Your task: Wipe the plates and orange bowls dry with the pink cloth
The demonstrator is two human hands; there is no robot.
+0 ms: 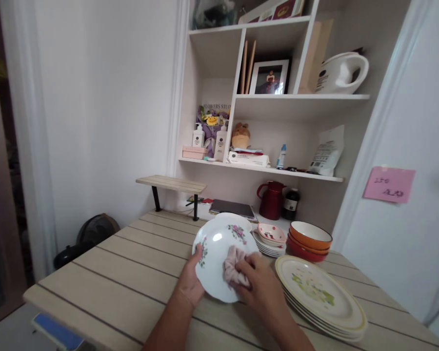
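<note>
A white plate (216, 258) with a scalloped rim and purple flower prints is tilted up above the table. My left hand (192, 282) grips its left edge, thumb on the face and the other fingers hidden behind. Bunched in my right hand (258, 280) is a pale pink cloth (234, 265), pressed against the lower right of the plate's face. Close to my right hand lies a stack of oval cream plates (316, 290) with yellow rims and a green leaf print.
Behind the plates are orange and red bowls (310, 239) and small patterned bowls (271, 234) on saucers. A red jug (271, 200) and dark bottle (290, 204) stand at the back. A small raised shelf (171, 184) is on the slatted table (131, 258), beneath wall shelves (263, 168).
</note>
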